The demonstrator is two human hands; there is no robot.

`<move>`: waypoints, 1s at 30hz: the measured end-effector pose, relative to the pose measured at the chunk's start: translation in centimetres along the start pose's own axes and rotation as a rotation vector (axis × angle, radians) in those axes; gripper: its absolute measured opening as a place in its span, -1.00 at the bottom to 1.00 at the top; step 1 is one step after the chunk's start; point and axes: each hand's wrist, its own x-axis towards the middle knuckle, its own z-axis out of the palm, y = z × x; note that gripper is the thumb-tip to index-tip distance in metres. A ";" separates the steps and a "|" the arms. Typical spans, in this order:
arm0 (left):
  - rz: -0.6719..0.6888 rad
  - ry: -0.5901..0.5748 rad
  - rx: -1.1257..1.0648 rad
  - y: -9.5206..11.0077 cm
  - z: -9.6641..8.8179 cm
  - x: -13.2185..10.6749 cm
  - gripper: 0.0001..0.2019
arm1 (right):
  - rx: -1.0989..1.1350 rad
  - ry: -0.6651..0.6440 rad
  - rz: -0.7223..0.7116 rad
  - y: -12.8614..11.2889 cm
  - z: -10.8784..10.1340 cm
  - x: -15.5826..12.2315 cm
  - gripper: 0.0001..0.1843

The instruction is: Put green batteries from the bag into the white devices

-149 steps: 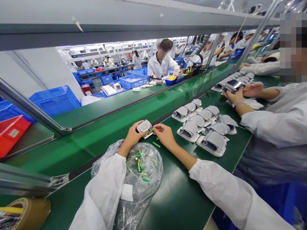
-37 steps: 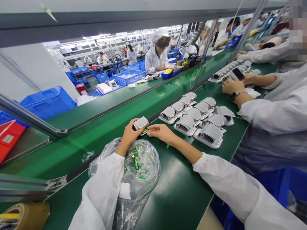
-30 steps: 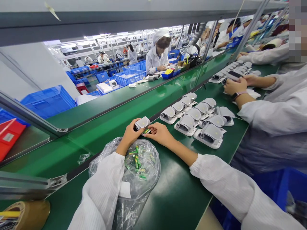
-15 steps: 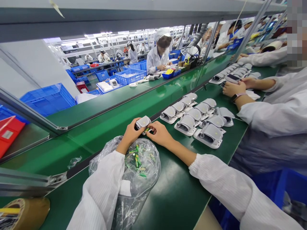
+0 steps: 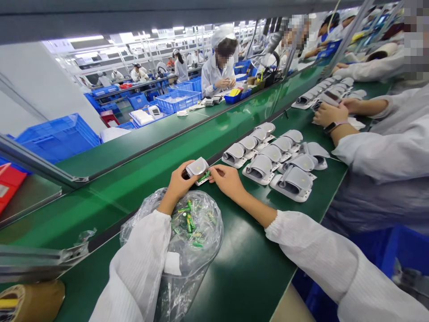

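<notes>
My left hand point(image 5: 179, 181) is wrapped round a wrist blood pressure monitor point(image 5: 197, 166) with a rolled grey cuff and a white case. Green batteries point(image 5: 204, 176) show at the case's near side. There my right hand point(image 5: 228, 181) pinches one battery with thumb and forefinger, against the edge of the case. Below both hands, a clear plastic bag point(image 5: 212, 239) lies on the green bench with several loose green-and-yellow batteries point(image 5: 189, 221) in it. To the right, more monitors point(image 5: 295, 183) of the same kind stand in rows.
A roll of brown tape point(image 5: 50, 297) sits at the bottom left. A metal frame post point(image 5: 36, 156) rises at the left. On the right, a co-worker's hands point(image 5: 330, 114) hold another monitor. A blue bin point(image 5: 378, 255) stands below the bench's right edge.
The monitor has turned a little in my left hand, so more green shows along its near side. My right fingers have shifted slightly right along the case edge. The view has tilted slightly.
</notes>
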 end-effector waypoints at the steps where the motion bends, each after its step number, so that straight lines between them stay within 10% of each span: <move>1: 0.012 0.005 -0.022 0.1 -0.1 0.0 -0.44 | 0.078 0.020 0.057 0.1 -0.1 0.2 -0.67; 30: -0.050 -0.136 -0.137 -0.4 -1.1 0.5 -0.44 | 0.292 0.025 0.107 -0.1 -0.2 -0.4 -0.52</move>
